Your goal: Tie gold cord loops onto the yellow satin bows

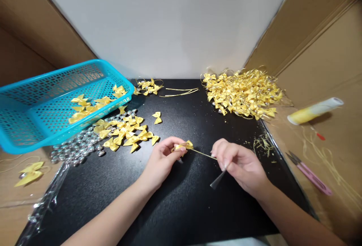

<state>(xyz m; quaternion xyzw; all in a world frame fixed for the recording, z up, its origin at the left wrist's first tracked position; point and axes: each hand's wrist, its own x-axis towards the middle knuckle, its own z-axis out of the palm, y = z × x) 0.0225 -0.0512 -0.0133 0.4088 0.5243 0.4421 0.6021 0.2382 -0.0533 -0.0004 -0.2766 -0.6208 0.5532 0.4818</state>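
A clear strip (217, 180) and a cord (202, 152) are pinched by the right hand (240, 163), a bow (188, 145) by the left hand (165, 157), above the table (175, 208). Threading seems under way, and a gentle pull called for. Beyond, more bows (243, 95) are heaped.

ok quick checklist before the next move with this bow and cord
1. Left hand on the bow: ok, pinched in its grip.
2. Cord straight between the hands: ok.
3. Right hand holding only cord: not ok, what looks like a clear strip juts below it.
4. Underside of the bow: cannot tell, hidden.
5. Pink snips clear of both hands: ok, lying to the right.
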